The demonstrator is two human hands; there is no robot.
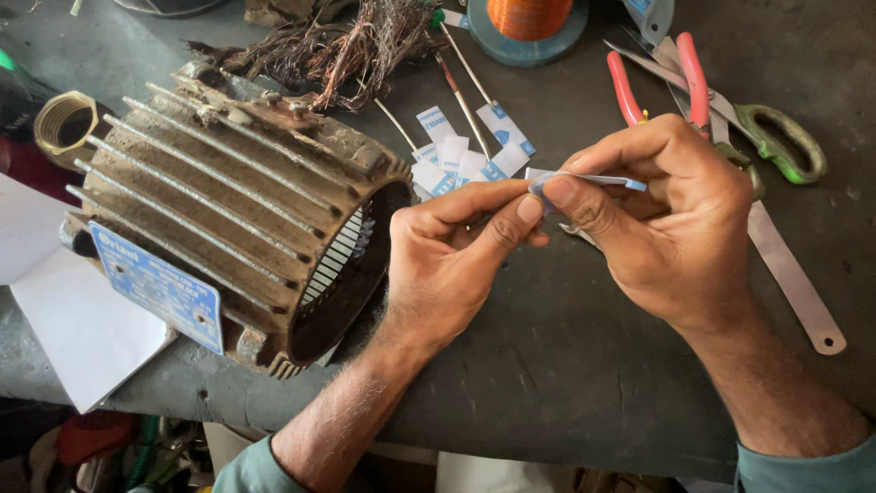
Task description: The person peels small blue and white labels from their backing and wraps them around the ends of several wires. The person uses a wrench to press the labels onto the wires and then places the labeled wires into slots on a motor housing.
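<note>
A small white and blue paper strip [584, 180] was held above the desk [566, 365], just right of the open mouth of the motor housing [237, 219]. The right hand [666, 228] pinched the strip between thumb and forefinger. The left hand [456, 256] pinched the strip's near end, its fingertips meeting those of the right hand. Further white and blue strips [470, 151] lay in a loose pile on the desk behind the hands, near the housing's upper rim. Red-handled pliers [657, 87] and green-handled scissors [785, 141] lay well right of the housing, with a flat metal bar [794, 283] beside them. A tangle of copper wire [338, 46] lay behind the housing. A brass fitting [66, 123] and white paper [82, 329] lay to the housing's left.
</note>
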